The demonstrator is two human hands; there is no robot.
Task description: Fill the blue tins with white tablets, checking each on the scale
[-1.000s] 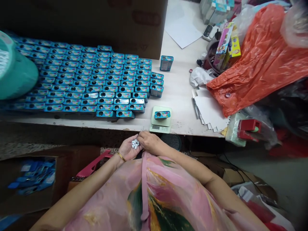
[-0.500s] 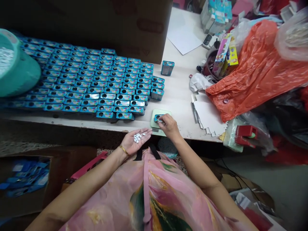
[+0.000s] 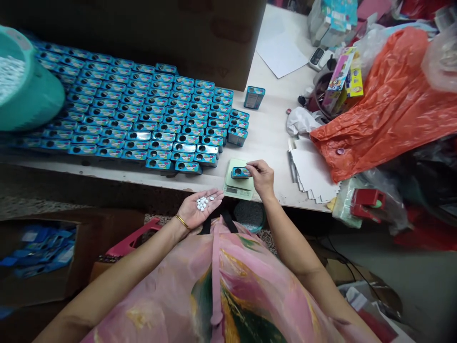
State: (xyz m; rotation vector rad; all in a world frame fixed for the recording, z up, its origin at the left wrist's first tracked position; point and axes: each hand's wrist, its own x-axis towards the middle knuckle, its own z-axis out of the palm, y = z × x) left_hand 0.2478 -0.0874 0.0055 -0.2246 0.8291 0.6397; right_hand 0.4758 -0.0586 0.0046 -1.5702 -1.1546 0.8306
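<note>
A: What worries us first? The white tablets (image 3: 203,204) sit loose on our left hand (image 3: 194,212), which lies open, palm up and unclenched. One tilt and they could roll to the floor.

B: And our right hand (image 3: 262,177)? Its fingers reach the blue tin (image 3: 240,172) on the digital scale (image 3: 232,190), but we cannot tell whether that grip is closed on it. A careless knock could push the tin off the scale's small plate.

A: The tabletop (image 3: 271,138) is crowded too: rows of matching tins (image 3: 143,126) run near its edge, with a teal tub (image 3: 24,90) at their far end.

B: Around us, an orange plastic bag (image 3: 378,109) and white card sheets (image 3: 312,171) pile up, and blue packets (image 3: 43,250) lie in a cardboard box (image 3: 107,224) below the tabletop.
</note>
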